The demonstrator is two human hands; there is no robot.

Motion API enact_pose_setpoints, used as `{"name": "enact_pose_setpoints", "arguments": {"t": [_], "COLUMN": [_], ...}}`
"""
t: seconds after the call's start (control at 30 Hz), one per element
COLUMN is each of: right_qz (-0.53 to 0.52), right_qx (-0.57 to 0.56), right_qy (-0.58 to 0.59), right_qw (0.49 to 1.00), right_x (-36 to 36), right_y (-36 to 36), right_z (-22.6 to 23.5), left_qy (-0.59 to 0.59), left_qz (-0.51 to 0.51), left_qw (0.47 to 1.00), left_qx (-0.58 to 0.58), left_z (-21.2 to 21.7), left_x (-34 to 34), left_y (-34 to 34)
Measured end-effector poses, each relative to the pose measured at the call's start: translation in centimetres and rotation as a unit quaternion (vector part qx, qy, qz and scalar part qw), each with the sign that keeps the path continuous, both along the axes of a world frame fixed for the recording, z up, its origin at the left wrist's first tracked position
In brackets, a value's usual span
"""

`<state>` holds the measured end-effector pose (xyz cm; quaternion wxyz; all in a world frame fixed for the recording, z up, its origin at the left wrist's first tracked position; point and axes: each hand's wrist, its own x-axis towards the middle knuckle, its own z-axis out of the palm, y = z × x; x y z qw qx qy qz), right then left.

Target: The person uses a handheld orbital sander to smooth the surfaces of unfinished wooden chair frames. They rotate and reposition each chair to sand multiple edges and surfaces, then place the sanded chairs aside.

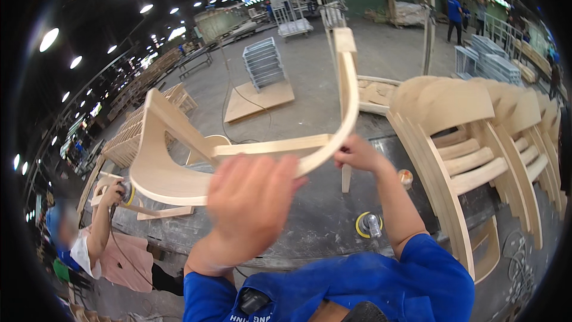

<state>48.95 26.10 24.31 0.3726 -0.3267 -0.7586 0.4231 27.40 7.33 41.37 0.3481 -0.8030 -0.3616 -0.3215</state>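
Observation:
A pale wooden chair frame is tilted above the dark worktable, its curved bentwood rail toward me and one end rising at the right. My left hand is closed over the rail near its middle, slightly blurred by motion. My right hand has its fingers curled in against the rail's right part; its fingertips are partly hidden. Right of centre on the table lies a sander with a yellow-rimmed pad. A small round orange-and-white thing sits beyond my right forearm.
Stacked wooden chair frames crowd the right side. At the left, a co-worker's hand holds another sander near the frame's left end. Grey metal racks stand on a board beyond the table.

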Motion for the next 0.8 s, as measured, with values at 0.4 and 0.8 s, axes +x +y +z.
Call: {"name": "enact_pose_setpoints", "arguments": {"t": [0.4,0.8], "right_qz": [-0.118,-0.048], "right_qx": [0.568,0.582], "right_qy": [0.099,0.104], "right_qw": [0.808,0.805], "right_x": [4.1,2.6], "right_y": [-7.8,-5.9], "right_z": [9.2,10.3], "left_qy": [0.011,0.003], "left_qz": [0.041,0.062], "left_qw": [0.998,0.998], "left_qx": [0.036,0.022], "left_z": [-3.7,-5.0], "left_x": [0.2,1.1], "left_y": [-3.2,-5.5]}}
